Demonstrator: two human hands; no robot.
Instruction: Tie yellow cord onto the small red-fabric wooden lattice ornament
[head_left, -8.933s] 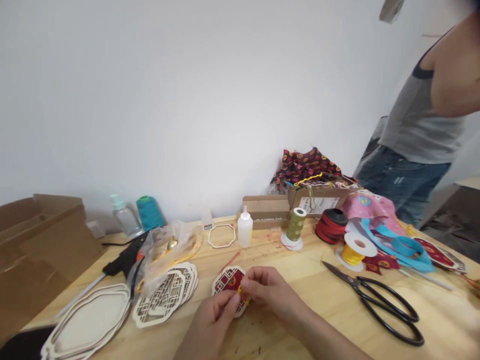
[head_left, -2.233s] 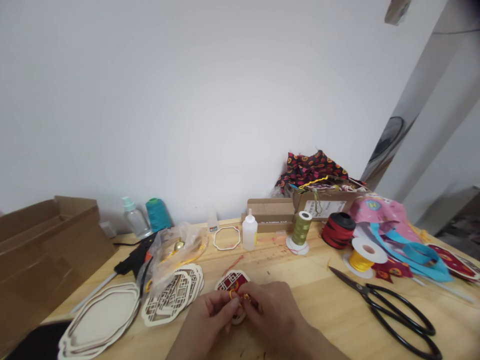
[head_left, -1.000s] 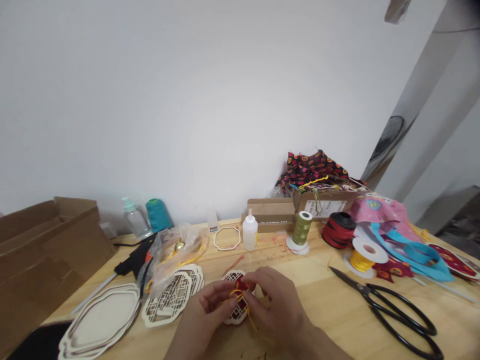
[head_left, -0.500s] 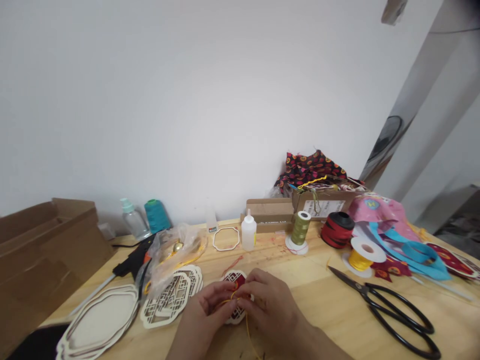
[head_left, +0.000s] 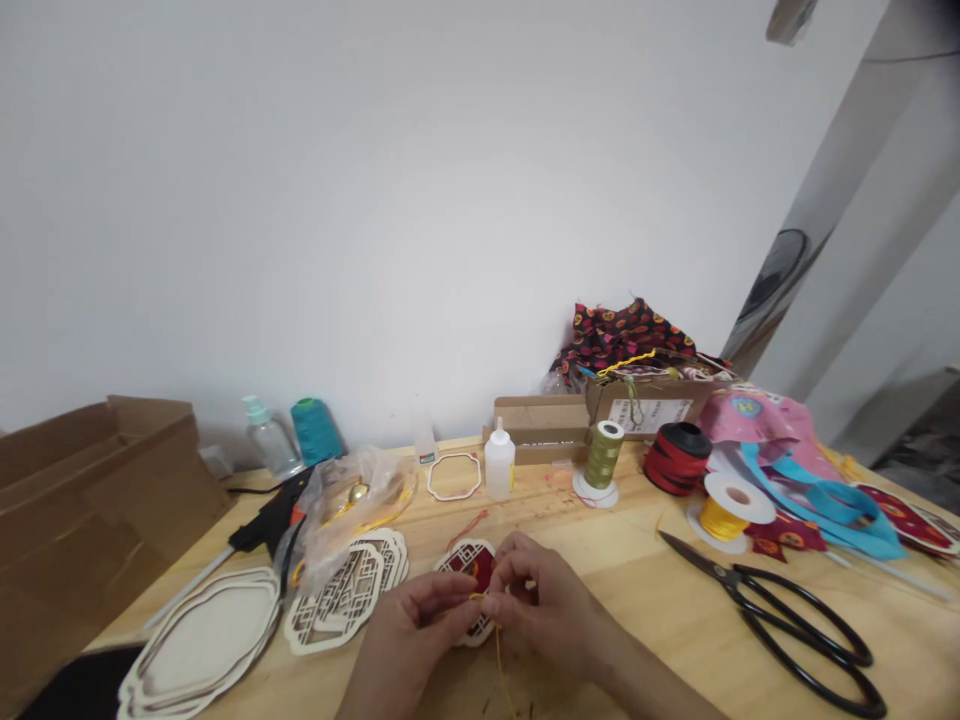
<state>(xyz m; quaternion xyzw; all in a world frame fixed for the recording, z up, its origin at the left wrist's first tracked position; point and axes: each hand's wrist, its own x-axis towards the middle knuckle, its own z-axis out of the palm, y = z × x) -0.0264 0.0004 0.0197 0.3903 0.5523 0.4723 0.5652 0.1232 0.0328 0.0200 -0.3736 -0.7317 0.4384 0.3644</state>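
Note:
A small wooden lattice ornament with red fabric (head_left: 469,562) lies on the wooden table (head_left: 645,600) near the front edge. My left hand (head_left: 420,625) and my right hand (head_left: 536,600) meet just in front of it, fingertips pinched on a thin yellow cord (head_left: 496,640). The cord trails down toward me from the pinch. Both hands rest low over the ornament and hide its near half.
Lattice cut-outs (head_left: 349,590) and plain oval frames (head_left: 199,645) lie left, by a glue gun (head_left: 270,520) and cardboard box (head_left: 90,490). Black scissors (head_left: 795,625) lie right. Glue bottle (head_left: 499,465), green spool (head_left: 602,455), yellow spool (head_left: 726,508), red ribbon roll (head_left: 675,455) stand behind.
My fingers have kept working the yellow cord over the ornament; the loop seen a second ago is drawn smaller and its tail now hangs toward me. The person at the right has left the view.

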